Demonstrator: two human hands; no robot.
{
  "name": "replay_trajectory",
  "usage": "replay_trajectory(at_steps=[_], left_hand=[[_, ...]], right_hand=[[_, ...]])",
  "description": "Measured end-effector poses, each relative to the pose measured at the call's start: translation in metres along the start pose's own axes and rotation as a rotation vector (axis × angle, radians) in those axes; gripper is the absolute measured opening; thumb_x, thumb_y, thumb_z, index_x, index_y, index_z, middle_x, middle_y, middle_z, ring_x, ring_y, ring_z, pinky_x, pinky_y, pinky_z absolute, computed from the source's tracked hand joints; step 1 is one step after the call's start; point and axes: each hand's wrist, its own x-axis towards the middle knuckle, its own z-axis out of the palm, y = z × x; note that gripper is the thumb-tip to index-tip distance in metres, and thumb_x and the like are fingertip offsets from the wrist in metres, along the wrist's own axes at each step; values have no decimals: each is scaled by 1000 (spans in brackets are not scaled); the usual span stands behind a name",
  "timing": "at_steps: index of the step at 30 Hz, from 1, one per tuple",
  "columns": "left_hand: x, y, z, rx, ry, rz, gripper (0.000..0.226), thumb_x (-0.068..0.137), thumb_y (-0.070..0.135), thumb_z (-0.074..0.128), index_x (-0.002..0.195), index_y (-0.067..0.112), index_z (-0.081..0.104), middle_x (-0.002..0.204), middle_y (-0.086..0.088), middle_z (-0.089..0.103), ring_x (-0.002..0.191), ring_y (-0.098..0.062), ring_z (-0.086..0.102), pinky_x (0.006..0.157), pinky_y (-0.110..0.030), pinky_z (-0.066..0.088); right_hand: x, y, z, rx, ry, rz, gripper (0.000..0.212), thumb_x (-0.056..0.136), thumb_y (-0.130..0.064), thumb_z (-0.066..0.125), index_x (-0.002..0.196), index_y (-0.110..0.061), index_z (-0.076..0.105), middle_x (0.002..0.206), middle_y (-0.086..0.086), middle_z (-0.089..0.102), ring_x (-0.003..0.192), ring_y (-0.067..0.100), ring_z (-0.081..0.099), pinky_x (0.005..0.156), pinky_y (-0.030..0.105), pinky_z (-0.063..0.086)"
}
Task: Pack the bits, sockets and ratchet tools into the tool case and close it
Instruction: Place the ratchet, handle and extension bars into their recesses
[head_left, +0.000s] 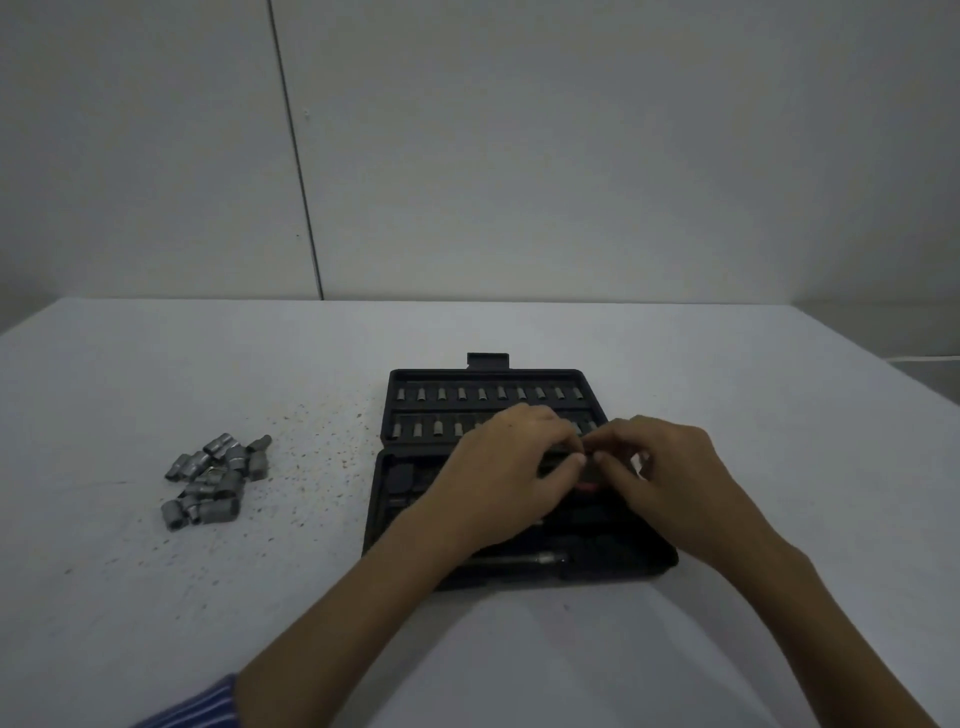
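A black tool case (387, 519) lies open on the white table. Its far half holds two rows of silver bits (480, 393). My left hand (511, 475) and my right hand (670, 475) hover over the near half, fingertips meeting. Together they pinch a dark tool with a red part (589, 486), mostly hidden under the fingers. A long metal bar (524, 561) lies in a slot along the case's near edge. A pile of several loose grey sockets (213, 480) sits on the table to the left of the case.
The white table (519, 649) is speckled with small rust-coloured specks between the sockets and the case. A latch tab (487, 359) sticks out at the case's far edge. A plain wall stands behind the table.
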Motion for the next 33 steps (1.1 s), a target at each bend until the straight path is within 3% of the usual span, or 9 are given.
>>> replay_trajectory(at_steps=[5,12,19,28,33], left_hand=[[25,13,26,21,-22,-37,22,91,29,51,103,14,62,106,1,60,102,-14,50,86,-36,46],[41,12,50,70,-55,-74,31,92,27,50,116,8,57,119,-5,58,112,-20,48,90,-34,44],[37,7,56,87,-81,-112,30,92,29,49,114,9,57,114,-6,59,109,-22,48,88,-39,44],[37,8,55,92,-81,-106,31,93,31,48,116,12,55,115,-4,58,109,-20,48,88,-38,45],[37,7,51,19,-57,-133,30,93,30,49,117,14,56,116,-2,59,110,-19,49,89,-38,45]], right_hand=[[12,17,-2,-62,45,139,16,86,-16,61,95,-24,71,85,-6,69,77,9,63,72,30,52],[22,36,7,-216,77,320,21,88,-23,57,104,-19,69,97,0,70,89,19,63,70,28,47],[22,42,13,-223,63,414,19,88,-31,59,99,-18,68,91,3,71,85,24,64,70,32,51],[22,46,13,-165,94,388,18,86,-24,63,97,-14,72,86,5,73,77,22,65,66,26,49],[22,40,8,-99,121,349,17,83,-21,67,97,-15,73,87,6,73,79,20,68,78,34,55]])
